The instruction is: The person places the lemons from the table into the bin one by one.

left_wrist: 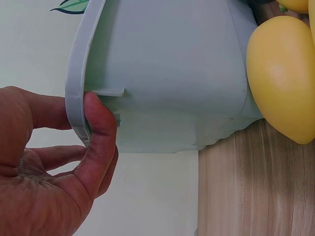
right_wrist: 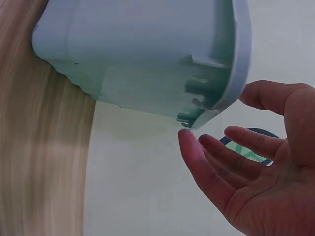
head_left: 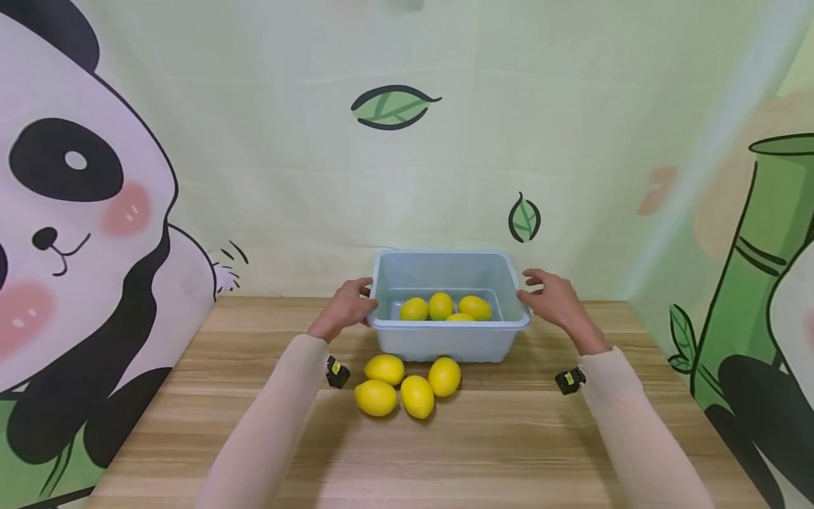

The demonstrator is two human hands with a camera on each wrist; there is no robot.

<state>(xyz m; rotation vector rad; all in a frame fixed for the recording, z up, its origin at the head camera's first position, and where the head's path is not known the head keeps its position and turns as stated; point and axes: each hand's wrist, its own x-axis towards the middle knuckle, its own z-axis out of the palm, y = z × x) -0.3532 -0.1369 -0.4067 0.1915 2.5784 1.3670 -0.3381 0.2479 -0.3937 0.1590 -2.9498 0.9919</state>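
A light blue plastic bin stands at the back of the table in the head view, with several yellow lemons inside. My left hand pinches its left rim, the thumb on the outer edge and a finger hooked under the lip. At the right end, my right hand has its thumb right at the rim. Its other fingers are spread and loosely bent, the index fingertip just by the lip's underside. More lemons lie in a group before the bin, nearer the left hand.
The wood-grain table ends at a pale green backdrop close behind the bin. Printed on it are a panda, leaves and bamboo. A small black wrist device sits at the right cuff, another at the left.
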